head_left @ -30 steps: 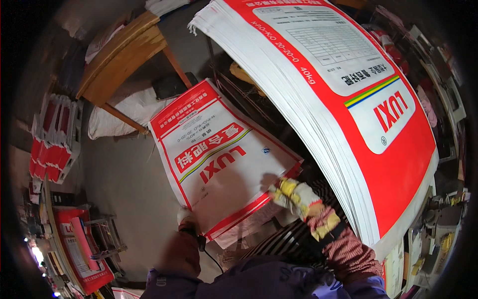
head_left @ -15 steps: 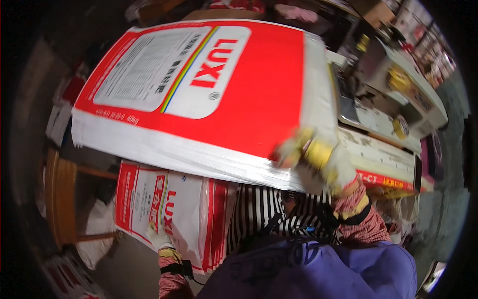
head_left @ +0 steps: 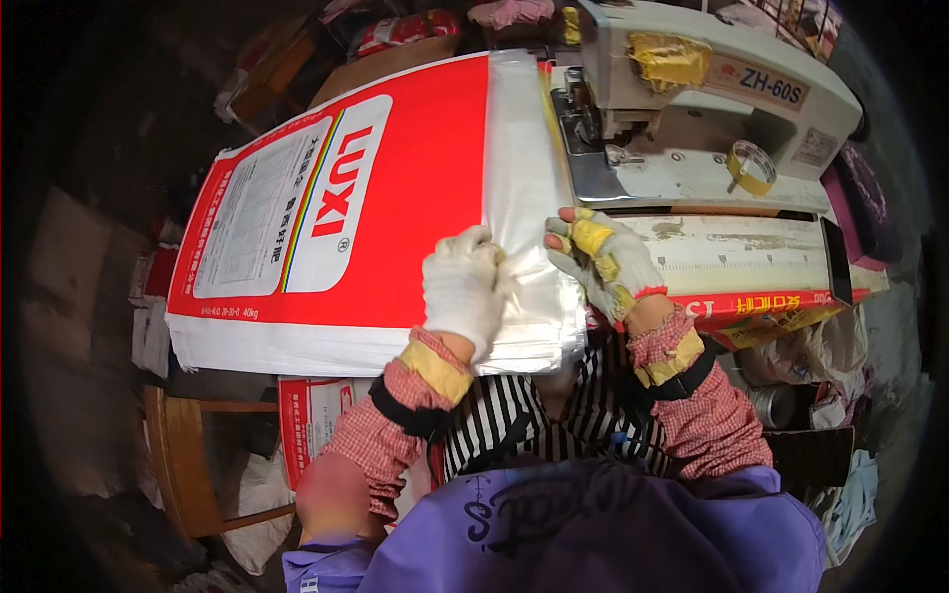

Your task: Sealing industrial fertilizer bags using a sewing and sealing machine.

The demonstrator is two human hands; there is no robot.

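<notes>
A stack of red and white sacks point(head_left: 425, 188) lies flat before me, with a pale, clear-looking strip along its right end. My left hand point(head_left: 465, 292), in a white glove, rests on that strip beside the red print. Its fingers are curled closed on the top sack's film. Just off the stack's right edge is my right hand point(head_left: 605, 259), gloved, with yellow tape around its fingers. Those fingers are loosely bent and apart, and nothing shows between them. Beyond it stands a pale sewing machine point(head_left: 732, 109), its head beside the stack's far right corner.
A roll of yellow tape point(head_left: 751, 168) sits on the machine's bed. A worn white board with a scale point(head_left: 732, 252) runs along the right side. More sacks point(head_left: 301, 425) lie lower at left, near a wooden stool point(head_left: 178, 460). A purple container point(head_left: 858, 208) is at far right.
My left hand has left the lower sacks and come up onto the stack's right end. My right hand has come off the stack's corner. The stack now lies flat against the sewing machine.
</notes>
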